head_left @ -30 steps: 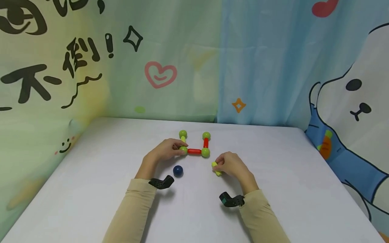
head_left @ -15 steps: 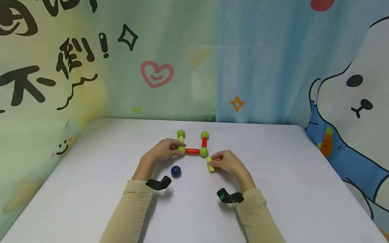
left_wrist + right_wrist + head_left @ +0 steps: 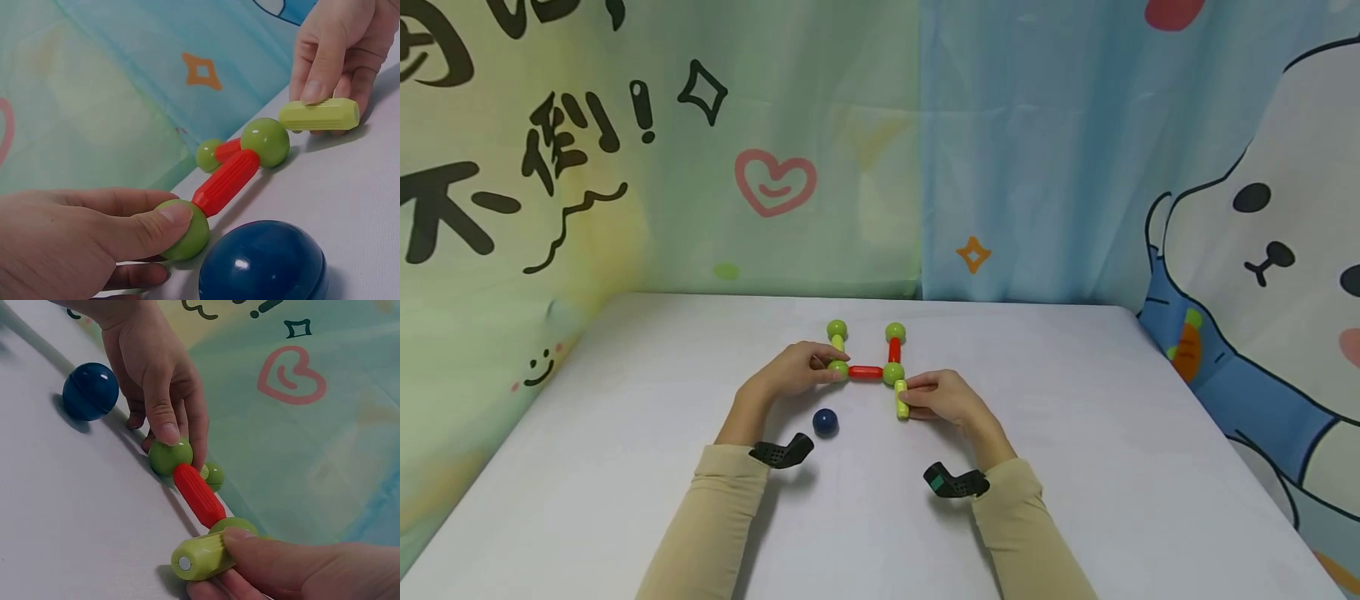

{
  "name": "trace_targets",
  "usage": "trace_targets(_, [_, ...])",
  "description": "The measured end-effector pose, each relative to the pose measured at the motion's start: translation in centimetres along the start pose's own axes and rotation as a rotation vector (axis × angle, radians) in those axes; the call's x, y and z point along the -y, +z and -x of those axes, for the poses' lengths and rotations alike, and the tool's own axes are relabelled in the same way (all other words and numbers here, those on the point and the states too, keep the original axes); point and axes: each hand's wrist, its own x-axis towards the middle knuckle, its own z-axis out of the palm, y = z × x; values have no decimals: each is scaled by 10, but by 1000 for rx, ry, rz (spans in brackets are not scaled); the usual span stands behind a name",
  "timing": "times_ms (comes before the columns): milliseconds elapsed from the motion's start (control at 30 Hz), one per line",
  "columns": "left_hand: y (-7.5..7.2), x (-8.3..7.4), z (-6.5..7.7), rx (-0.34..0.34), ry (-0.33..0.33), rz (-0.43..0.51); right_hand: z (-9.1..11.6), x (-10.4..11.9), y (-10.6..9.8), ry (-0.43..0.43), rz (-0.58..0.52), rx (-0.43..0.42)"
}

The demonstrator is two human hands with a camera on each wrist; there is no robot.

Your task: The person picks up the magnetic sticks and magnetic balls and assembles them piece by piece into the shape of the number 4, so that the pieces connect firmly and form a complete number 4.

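My left hand (image 3: 793, 369) pinches the green ball (image 3: 187, 234) at the near left corner of a U-shaped build of balls and rods. A red rod (image 3: 866, 372) runs from that ball to another green ball (image 3: 265, 142). From there a second red rod (image 3: 894, 350) leads back to a far green ball (image 3: 895, 332). A yellow-green rod (image 3: 838, 342) with a ball (image 3: 837, 329) on its end stands at the left side. Between thumb and fingers my right hand (image 3: 946, 396) holds a loose yellow-green rod (image 3: 320, 115), one end right at the near right ball.
A dark blue ball (image 3: 825, 422) lies on the white table (image 3: 662, 417), just in front of the left hand. Behind the table's far edge hangs a printed curtain (image 3: 850, 208). Each wrist carries a black camera (image 3: 782, 452).
My right hand has brought the yellow-green rod left and away from me, from apart to right at the near right ball, turning it upright in view. The left hand keeps its pinch.
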Motion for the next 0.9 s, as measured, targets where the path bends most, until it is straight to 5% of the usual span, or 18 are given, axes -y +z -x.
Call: trace_targets(900, [1, 1, -1, -3, -10, 25, -2, 1, 8, 15, -122, -4])
